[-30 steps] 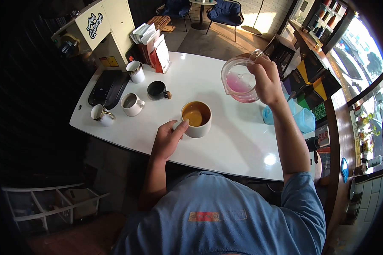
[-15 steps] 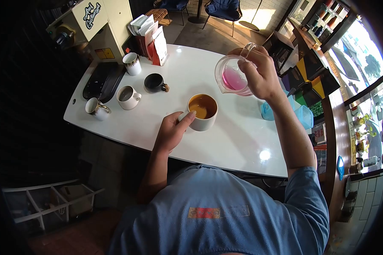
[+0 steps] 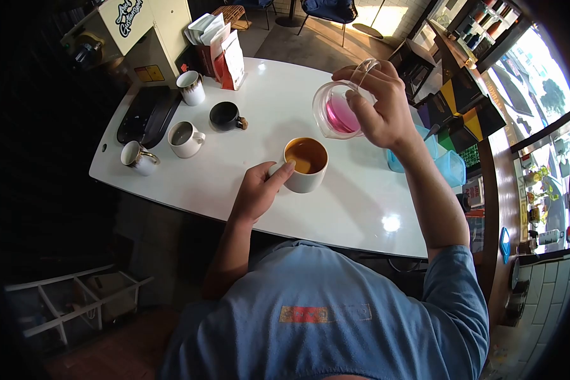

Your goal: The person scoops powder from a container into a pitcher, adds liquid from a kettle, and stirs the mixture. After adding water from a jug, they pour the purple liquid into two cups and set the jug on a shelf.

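Observation:
My left hand (image 3: 259, 188) grips the handle of a white mug (image 3: 307, 183) with an orange-brown inside, its thumb over the rim. Above and to the right of that mug, my right hand (image 3: 380, 106) holds a clear glass jug (image 3: 321, 113) by its handle. Pink liquid lies in the tilted jug, and its spout points down toward the mug. No stream shows between the two.
Left on the white table (image 3: 259, 79) stand a black cup (image 3: 225, 117), a white mug with grey inside (image 3: 185, 140) and two brown-rimmed mugs (image 3: 139, 159). Paper pouches (image 3: 228, 60) stand behind, beside a cream machine (image 3: 142, 38). Blue containers (image 3: 449, 170) are at the right edge.
The jug has shifted slightly left and is tipped a little more toward the mug. In view, the mug in my left hand sits slightly higher and to the right.

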### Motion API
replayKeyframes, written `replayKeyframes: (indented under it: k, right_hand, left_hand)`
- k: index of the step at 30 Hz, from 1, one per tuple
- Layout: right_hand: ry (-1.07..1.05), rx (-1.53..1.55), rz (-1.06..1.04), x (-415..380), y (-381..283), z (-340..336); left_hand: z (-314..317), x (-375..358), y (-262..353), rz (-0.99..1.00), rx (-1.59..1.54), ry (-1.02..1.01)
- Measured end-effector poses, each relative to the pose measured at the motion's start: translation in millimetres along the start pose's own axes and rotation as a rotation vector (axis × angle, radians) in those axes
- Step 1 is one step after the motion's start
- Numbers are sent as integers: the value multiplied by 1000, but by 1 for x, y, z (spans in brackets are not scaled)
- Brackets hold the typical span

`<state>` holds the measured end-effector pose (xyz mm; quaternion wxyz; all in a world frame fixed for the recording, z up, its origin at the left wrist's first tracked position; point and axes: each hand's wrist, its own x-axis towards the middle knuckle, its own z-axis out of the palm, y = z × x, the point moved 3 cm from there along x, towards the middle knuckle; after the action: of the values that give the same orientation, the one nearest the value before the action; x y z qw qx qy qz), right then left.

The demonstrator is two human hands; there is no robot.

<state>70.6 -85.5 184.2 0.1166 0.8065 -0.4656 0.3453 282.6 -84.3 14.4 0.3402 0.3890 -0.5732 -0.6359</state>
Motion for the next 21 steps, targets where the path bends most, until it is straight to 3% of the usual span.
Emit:
replayKeyframes:
  k: [3, 21]
  right_hand:
    - [28, -42, -94, 1, -4, -1]
    - [-8, -89, -151, 1, -11, -4]
  left_hand:
    - [1, 0, 1, 19, -50, 19]
    - [7, 0, 9, 24, -123, -16]
